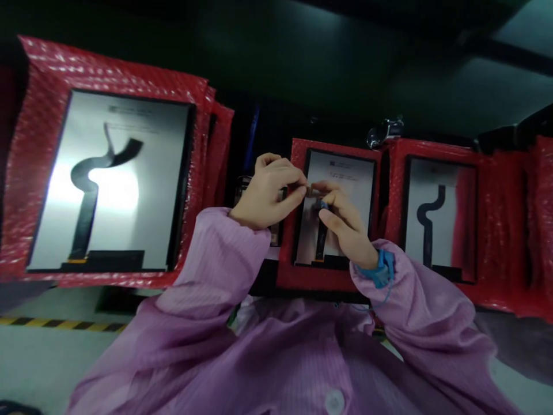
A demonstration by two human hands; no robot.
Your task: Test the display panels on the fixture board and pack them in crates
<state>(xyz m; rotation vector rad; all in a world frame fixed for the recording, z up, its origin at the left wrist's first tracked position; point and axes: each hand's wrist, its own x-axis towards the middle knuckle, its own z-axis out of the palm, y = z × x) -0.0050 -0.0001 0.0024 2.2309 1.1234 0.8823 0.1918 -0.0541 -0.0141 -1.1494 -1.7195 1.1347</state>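
Over the middle silver panel (354, 190), which lies on a red bubble-wrap sheet (298, 282), both my hands meet near its left edge. My left hand (274, 190) pinches something tiny at its fingertips, too small to make out. Close against it, my right hand (343, 222), with a blue band at the wrist, has its thumb and fingers closed around the upper end of the black flex cable (321, 239). The cable rises from the panel's lower edge. Part of the panel is hidden under my right hand.
A larger silver panel (116, 225) with a curved black cable lies on stacked red bubble wrap (21, 202) at the left. Another panel (440, 230) sits at the right, beside more red wrap (510, 230). Behind the middle panel is a small clear object (384, 131).
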